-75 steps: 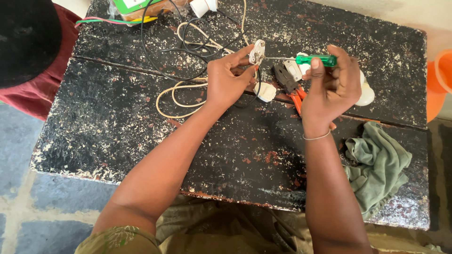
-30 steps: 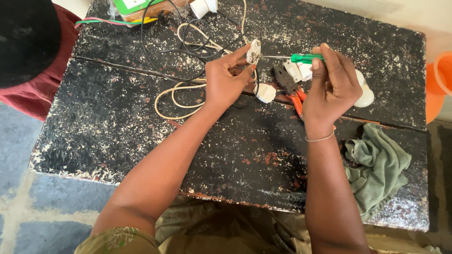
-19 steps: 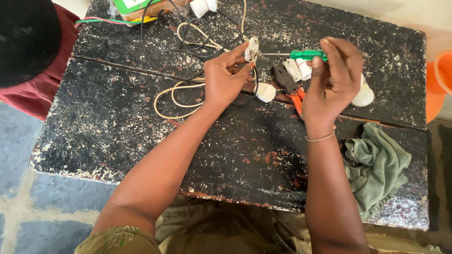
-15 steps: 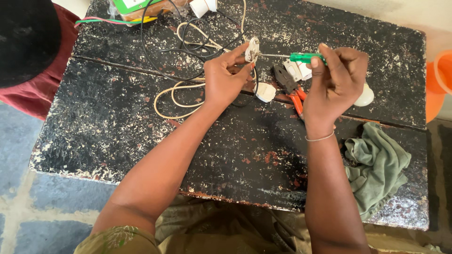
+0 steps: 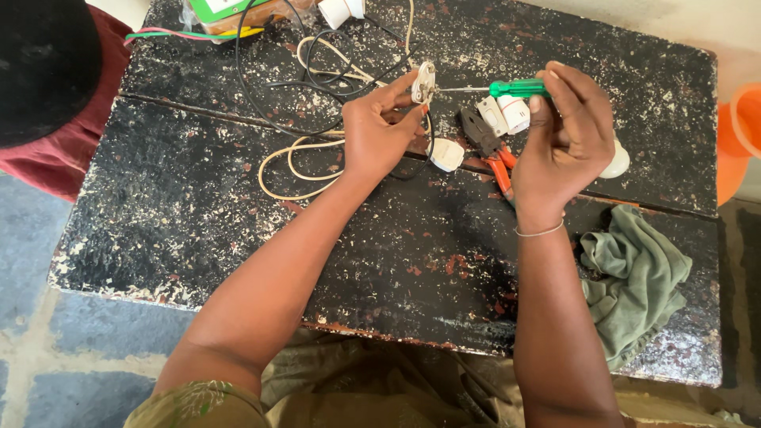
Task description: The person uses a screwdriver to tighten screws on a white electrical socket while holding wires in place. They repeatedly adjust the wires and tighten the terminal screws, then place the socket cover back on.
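My left hand (image 5: 379,131) pinches a small white plug part (image 5: 423,82) between thumb and fingers, above a worn black table (image 5: 238,230). My right hand (image 5: 564,143) grips a green-handled screwdriver (image 5: 517,88), whose thin metal shaft points left and meets the white part. A cream cable (image 5: 297,158) and black wires (image 5: 277,87) trail from the part across the table. Under my hands lie a white plug cover (image 5: 445,154), pliers with orange handles (image 5: 491,150) and small white pieces (image 5: 504,115).
A green cloth (image 5: 638,281) lies crumpled at the table's right front. At the far edge sit a green-and-white box (image 5: 226,12) and a white fitting (image 5: 342,9). An orange tub (image 5: 737,135) stands on the right. Another person's dark head (image 5: 43,67) is at upper left.
My right hand has shifted its fingers along the screwdriver handle, which stays against the white part. My left hand has barely moved.
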